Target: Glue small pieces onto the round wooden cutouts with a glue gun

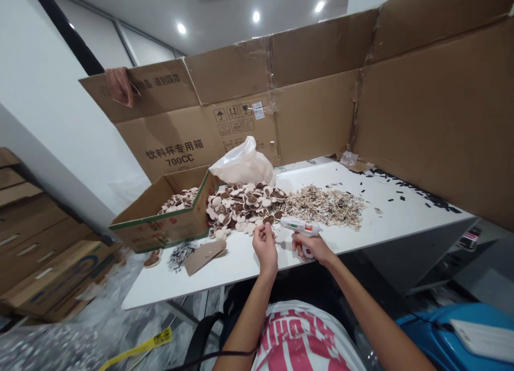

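My right hand is wrapped around the handle of a white glue gun, whose nozzle points left towards my left hand. My left hand is closed in a pinch just below the nozzle. A brown oval piece shows at its fingertips, but whether it is held or lies on the pile behind I cannot tell. Directly behind is a heap of pink and brown oval pieces. To its right spreads a pile of thin beige strips.
A cardboard box with more pieces stands left. Brown card and small dark bits lie in front. Tall cardboard walls enclose the white table. Another person's hand grips the top left edge. Black pieces lie right.
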Demonstrator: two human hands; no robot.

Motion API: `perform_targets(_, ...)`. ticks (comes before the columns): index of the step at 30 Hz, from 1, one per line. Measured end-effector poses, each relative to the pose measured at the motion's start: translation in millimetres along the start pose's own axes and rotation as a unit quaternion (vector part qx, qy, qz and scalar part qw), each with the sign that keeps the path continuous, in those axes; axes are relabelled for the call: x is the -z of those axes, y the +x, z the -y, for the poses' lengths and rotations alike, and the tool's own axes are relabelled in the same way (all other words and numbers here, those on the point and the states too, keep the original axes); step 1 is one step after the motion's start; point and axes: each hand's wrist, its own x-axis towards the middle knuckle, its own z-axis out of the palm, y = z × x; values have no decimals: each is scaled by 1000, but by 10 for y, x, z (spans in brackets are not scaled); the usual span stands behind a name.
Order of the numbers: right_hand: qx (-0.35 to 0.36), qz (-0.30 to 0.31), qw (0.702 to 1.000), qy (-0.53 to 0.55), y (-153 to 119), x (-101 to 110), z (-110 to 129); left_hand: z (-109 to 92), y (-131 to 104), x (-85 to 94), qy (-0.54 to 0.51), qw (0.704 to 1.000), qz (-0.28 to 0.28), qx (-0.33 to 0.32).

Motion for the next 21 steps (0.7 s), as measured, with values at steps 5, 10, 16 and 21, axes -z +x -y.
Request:
perform_targets(5, 33, -9, 998, 57, 13, 24, -45, 2, -2, 0, -6, 1000, 10, 13)
perform_targets(10, 37, -30, 993, 110, 27, 28, 0, -16, -20, -7, 1, 998, 53, 26)
perform_targets(16, 27, -105, 981, 164, 56, 29, 63, -101, -59, -17, 33, 984, 170, 31)
perform_targets(21, 4, -143, 979, 142, 85, 7, 32, -107, -56, -21, 85, 970, 226, 9)
